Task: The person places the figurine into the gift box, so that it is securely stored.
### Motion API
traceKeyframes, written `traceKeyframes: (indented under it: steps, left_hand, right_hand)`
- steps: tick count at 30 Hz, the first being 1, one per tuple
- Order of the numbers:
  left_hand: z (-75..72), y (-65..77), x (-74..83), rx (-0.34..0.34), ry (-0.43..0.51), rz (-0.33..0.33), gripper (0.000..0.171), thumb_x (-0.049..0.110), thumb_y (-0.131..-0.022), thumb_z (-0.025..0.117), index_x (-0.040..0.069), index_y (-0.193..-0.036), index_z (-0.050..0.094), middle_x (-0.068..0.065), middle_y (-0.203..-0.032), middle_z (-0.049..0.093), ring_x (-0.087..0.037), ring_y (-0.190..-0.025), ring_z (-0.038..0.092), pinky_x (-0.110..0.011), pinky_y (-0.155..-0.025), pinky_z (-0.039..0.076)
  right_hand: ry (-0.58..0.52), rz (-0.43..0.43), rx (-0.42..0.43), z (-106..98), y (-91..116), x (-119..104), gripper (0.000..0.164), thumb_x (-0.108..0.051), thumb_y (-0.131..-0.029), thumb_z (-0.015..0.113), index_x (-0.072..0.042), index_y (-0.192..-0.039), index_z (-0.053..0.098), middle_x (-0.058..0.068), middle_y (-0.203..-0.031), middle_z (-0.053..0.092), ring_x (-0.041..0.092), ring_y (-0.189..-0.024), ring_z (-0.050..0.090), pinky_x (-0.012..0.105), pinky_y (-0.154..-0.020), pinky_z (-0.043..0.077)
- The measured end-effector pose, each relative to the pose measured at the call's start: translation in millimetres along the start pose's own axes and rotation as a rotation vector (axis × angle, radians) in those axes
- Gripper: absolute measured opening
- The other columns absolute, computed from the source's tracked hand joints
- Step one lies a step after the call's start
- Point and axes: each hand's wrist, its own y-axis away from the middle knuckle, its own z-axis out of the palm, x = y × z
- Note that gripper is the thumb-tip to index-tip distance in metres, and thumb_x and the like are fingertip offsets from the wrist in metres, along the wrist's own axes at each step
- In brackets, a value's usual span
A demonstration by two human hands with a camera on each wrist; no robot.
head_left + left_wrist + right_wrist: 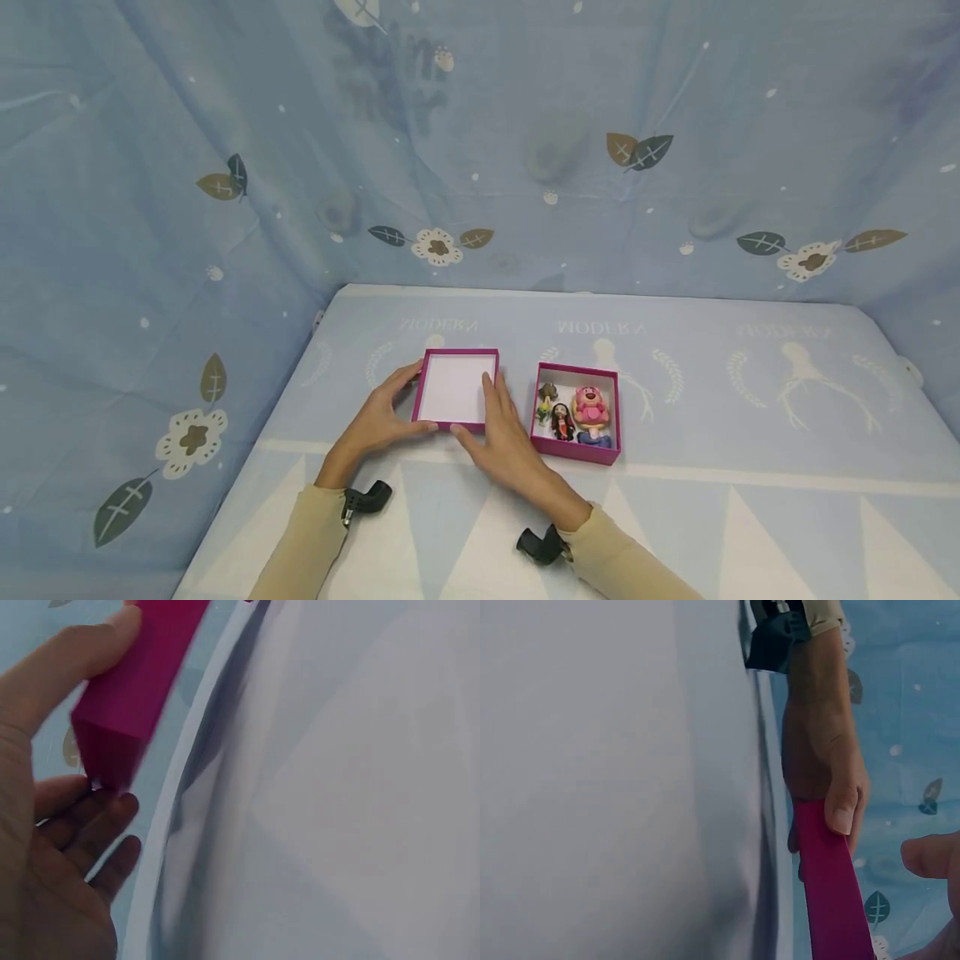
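Observation:
A square magenta box lid [454,390] with a white inside lies open side up in the head view. My left hand [381,418] grips its left side, thumb along the front wall and fingers round the far left; the left wrist view shows the thumb on the magenta wall [139,675]. At the lid's right edge, my right hand [504,442] has its fingers straight over the rim. Its thumb [926,855] stands apart from the wall in the right wrist view. Close to the right hand sits a matching magenta box [576,451], holding several small toy figures.
Inside the box are a pink bear figure [590,407], a dark-haired doll [562,422] and other small figures at its left and front. A patterned cloth [750,433] covers the table. Blue floral curtains [525,167] hang behind and at the left.

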Motion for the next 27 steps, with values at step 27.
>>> traceKeyframes:
  steps: [27]
  left_hand:
    - [12.8, -42.9, 60.5, 0.083, 0.112, 0.203, 0.097, 0.012, -0.066, 0.091, 0.006, -0.149, 0.040, -0.014, -0.145, 0.049, -0.032, -0.130, 0.050, -0.057, -0.108, 0.040]
  right_hand:
    - [0.069, -0.032, 0.147, -74, 13, -12, 0.085, -0.038, -0.095, 0.062, -0.005, -0.157, 0.014, 0.014, -0.164, 0.013, 0.037, -0.150, 0.019, 0.062, -0.116, 0.022]
